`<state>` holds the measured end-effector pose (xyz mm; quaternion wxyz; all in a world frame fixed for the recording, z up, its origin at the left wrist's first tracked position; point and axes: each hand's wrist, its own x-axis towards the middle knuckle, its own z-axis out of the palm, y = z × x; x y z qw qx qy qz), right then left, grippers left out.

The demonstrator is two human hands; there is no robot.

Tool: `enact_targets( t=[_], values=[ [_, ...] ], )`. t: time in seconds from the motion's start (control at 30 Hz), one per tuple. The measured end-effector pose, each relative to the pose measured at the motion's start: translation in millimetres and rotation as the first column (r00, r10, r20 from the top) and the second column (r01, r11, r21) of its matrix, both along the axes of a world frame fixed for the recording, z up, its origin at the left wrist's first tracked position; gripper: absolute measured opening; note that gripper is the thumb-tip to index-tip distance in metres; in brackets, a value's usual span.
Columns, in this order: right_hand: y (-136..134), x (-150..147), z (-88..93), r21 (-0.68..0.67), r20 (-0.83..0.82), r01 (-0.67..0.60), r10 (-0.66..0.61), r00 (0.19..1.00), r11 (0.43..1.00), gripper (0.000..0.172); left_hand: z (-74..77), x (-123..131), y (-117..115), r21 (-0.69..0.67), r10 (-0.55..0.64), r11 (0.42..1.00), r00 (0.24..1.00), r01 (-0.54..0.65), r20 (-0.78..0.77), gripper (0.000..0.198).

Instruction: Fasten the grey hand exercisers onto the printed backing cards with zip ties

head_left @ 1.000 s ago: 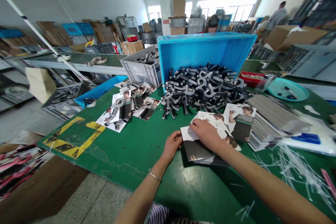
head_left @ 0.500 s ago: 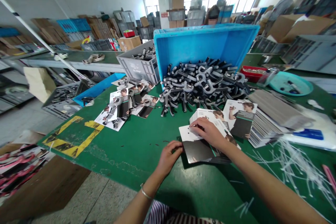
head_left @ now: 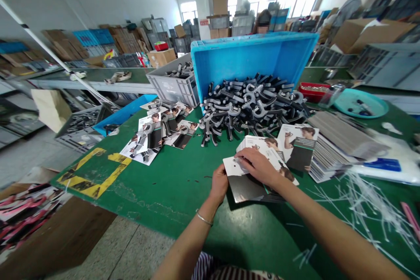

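Note:
A printed backing card, white above and dark grey below, lies tilted on a stack of similar cards. My left hand is at the card's left edge, closed on it, with its fingertips hidden behind the edge. Over the card's white part, my right hand has its fingers bent and pressed together near the small holes; what they pinch is too small to make out. Beyond the hands, black-and-grey hand grip exercisers spill from a tipped blue crate.
Cards with hand grips attached lie at the left. To the right are a tall card stack, loose white ties, a red tray and a turquoise basin. A grey crate stands behind.
My left hand has moved up and right to the card's edge, its fingers slipping behind it. My right hand stays on the card. The view has shifted slightly.

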<state>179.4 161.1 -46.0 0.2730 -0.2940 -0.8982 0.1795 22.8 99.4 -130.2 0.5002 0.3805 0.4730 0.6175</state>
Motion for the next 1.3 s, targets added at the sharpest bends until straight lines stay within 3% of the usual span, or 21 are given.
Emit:
enact_targets(
  t=[0.13, 0.23, 0.43, 0.63, 0.77, 0.93, 1.07, 1.1, 1.2, 1.27, 1.3],
  values=[
    [-1.4, 0.2, 1.4, 0.016, 0.037, -0.068, 0.067, 0.997, 0.998, 0.025, 5.6, -0.5, -2.5, -0.001, 0.026, 1.0, 0.995, -0.026, 0.095, 0.027],
    [-2.8, -0.6, 1.8, 0.022, 0.051, -0.048, 0.047, 0.998, 0.999, 0.019, 10.4, -2.1, -0.1, -0.01, 0.063, 0.998, 0.967, -0.063, 0.245, 0.033],
    [1.1, -2.0, 1.8, 0.006, 0.06, -0.1, 0.099, 0.993, 0.995, 0.014, 25.8, -13.9, -5.8, 0.043, -0.028, 0.999, 0.88, 0.008, 0.475, 0.033],
    [0.7, -0.4, 2.3, -0.022, 0.056, -0.12, 0.121, 0.991, 0.993, 0.015, 47.3, -17.0, -13.4, -0.05, 0.005, 0.999, 0.918, 0.016, 0.396, 0.033],
    [1.8, 0.3, -2.0, 0.004, 0.053, -0.091, 0.091, 0.994, 0.996, 0.013, 50.8, -15.9, -17.9, -0.092, -0.012, 0.995, 0.936, 0.047, 0.351, 0.038],
    [-3.2, -1.2, 2.7, -0.043, -0.054, -0.084, 0.082, 0.995, 0.995, 0.015, 48.7, -23.8, -10.7, -0.113, 0.004, 0.994, 0.998, 0.002, 0.055, 0.047],
    [-19.2, 13.4, 13.2, -0.135, -0.255, 0.016, -0.05, 0.966, 0.991, 0.014, 61.6, -34.2, -7.2, -0.18, -0.265, 0.944, 0.961, 0.276, 0.082, 0.045],
    [-21.6, 22.6, 15.2, -0.12, -0.289, 0.047, -0.08, 0.954, 0.992, 0.014, 66.1, -36.1, -10.3, -0.192, -0.277, 0.937, 0.955, 0.293, 0.104, 0.045],
    [-10.1, 62.0, 16.7, -0.049, -0.333, 0.268, -0.269, 0.904, 0.962, 0.017, 76.7, -35.7, -26.2, -0.196, -0.117, 0.971, 0.988, 0.135, 0.102, 0.048],
    [16.5, 88.8, 14.6, -0.029, -0.292, 0.513, -0.498, 0.816, 0.858, 0.023, 78.9, -28.6, -36.4, -0.174, -0.044, 0.983, 0.995, 0.058, 0.086, 0.052],
    [33.7, 99.0, 13.3, -0.011, -0.23, 0.598, -0.584, 0.779, 0.802, 0.025, 78.5, -23.2, -40.0, -0.171, -0.068, 0.982, 0.995, 0.08, 0.072, 0.055]
  ],
)
